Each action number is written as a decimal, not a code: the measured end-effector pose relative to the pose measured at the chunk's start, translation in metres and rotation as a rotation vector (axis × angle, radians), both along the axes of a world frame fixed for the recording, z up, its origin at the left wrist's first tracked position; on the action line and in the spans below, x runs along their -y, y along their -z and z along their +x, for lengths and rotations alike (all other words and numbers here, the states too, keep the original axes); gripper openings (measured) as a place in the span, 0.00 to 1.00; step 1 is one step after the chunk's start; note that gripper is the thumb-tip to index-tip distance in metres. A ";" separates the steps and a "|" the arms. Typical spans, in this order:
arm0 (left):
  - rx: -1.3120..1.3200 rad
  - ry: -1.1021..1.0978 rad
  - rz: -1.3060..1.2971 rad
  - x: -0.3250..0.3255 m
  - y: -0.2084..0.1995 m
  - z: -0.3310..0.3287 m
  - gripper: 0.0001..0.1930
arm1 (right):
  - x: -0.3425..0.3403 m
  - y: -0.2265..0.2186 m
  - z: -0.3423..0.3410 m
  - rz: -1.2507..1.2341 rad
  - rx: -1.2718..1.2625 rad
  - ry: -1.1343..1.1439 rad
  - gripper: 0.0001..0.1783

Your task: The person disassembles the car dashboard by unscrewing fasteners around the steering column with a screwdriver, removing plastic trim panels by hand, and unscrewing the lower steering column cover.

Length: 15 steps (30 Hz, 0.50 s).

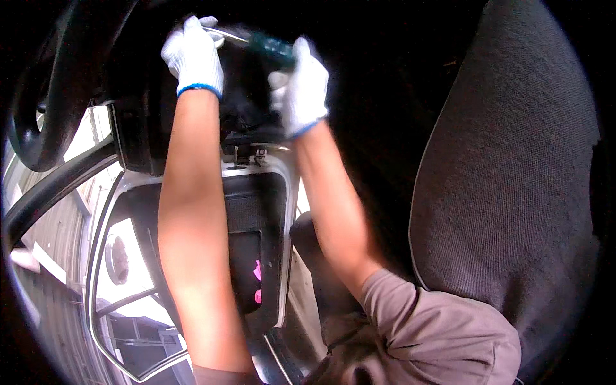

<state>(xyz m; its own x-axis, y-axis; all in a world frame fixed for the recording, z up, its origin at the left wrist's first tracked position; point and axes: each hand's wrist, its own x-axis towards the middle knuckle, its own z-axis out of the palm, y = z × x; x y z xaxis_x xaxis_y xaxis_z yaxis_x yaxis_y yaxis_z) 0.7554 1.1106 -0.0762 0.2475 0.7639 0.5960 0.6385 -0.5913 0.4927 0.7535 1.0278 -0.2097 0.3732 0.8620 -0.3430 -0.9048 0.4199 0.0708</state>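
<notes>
Both my hands wear white knitted gloves with blue cuffs and are raised at the top of the view. My right hand [300,86] is closed around the dark green handle of a screwdriver [269,50], which is slightly blurred. The thin metal shaft slants up and left from the handle. Its far end meets the fingers of my left hand [196,54], which are bent around the tip. Exactly how the left fingers grip the tip is partly hidden. Behind the hands lies a dark vehicle interior where little detail shows.
A dark steering wheel [45,138] curves at the left. Below my forearms is an open vehicle door [282,256], with pink pieces [258,282] in its pocket. A dark fabric seat [507,167] fills the right side.
</notes>
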 end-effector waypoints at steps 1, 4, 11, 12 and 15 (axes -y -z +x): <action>0.005 0.004 0.000 -0.004 -0.001 -0.001 0.16 | -0.002 0.001 -0.004 0.006 -0.014 -0.013 0.23; 0.084 0.049 -0.018 -0.002 0.001 0.012 0.17 | -0.022 -0.001 -0.009 -0.022 -0.069 0.261 0.20; 0.056 0.002 -0.004 0.000 -0.005 0.008 0.16 | -0.005 0.004 -0.003 0.061 -0.103 -0.059 0.23; 0.060 0.010 -0.007 0.002 -0.004 0.011 0.16 | -0.012 0.005 -0.004 0.067 -0.120 0.014 0.22; 0.107 0.041 -0.029 0.001 0.001 0.015 0.16 | -0.024 0.010 -0.006 0.070 -0.093 0.168 0.17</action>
